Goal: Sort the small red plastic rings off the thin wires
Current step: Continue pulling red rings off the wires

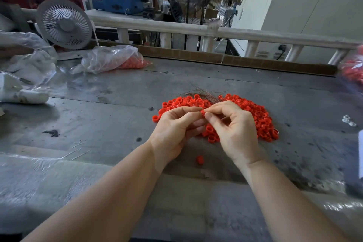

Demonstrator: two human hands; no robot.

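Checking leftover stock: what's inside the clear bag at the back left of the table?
The clear plastic bag holds a clump of red rings bunched in its right end. The rest looks empty and crumpled. Folds and glare hide the count, and whether any wires are inside.

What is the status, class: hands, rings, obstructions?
Both hands pinching one red ring. Ring pile and wires behind. Nothing blocking.

Bench surface left of the ring pile lies open for a hand, bounded at far left by plastic bags and a desk fan, at the rear by a railing, with one stray ring between the forearms
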